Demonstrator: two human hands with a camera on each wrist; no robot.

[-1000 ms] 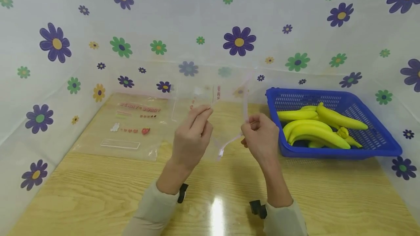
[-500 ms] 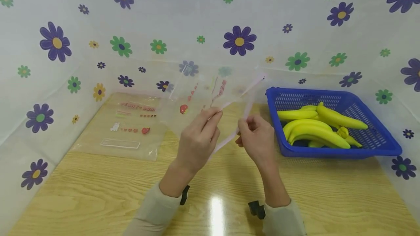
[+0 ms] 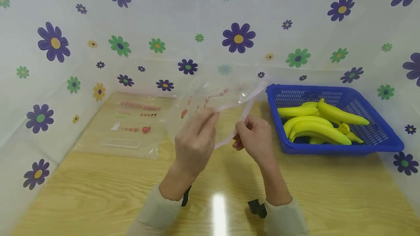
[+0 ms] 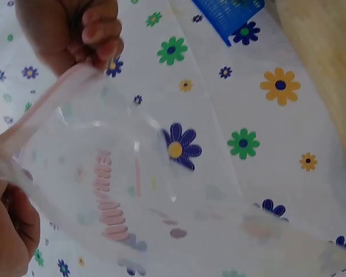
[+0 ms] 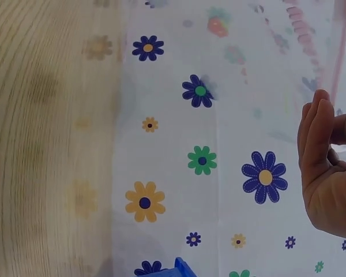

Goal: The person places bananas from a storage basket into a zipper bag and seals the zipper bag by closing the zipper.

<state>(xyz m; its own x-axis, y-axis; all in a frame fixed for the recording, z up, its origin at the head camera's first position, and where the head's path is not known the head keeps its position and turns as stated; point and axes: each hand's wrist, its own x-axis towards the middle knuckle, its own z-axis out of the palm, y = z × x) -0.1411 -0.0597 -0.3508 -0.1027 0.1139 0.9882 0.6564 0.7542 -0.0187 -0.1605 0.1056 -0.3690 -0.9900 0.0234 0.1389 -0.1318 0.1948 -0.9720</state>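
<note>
Between my two hands hangs a clear zip bag (image 3: 210,99) with red print and a pink zip edge, its mouth spread apart. My left hand (image 3: 196,141) pinches one lip of the mouth. The opposite lip is pinched between thumb and fingers of my right hand (image 3: 254,136). In the left wrist view the pink edge runs from one hand to the other, and the see-through bag (image 4: 112,167) bulges beyond it. The right wrist view catches my right hand (image 5: 331,167) at its edge. Nothing shows inside the bag.
A second clear bag (image 3: 128,134) with a strawberry print lies flat on the wooden table (image 3: 98,192) at left. Right of my hands stands a blue basket (image 3: 334,150) of several yellow bananas (image 3: 319,134). A flowered cloth (image 3: 197,10) hangs behind.
The held bag has turned and its mouth has spread wider and rounder between my hands. Both hands keep their pinch and have shifted only slightly.
</note>
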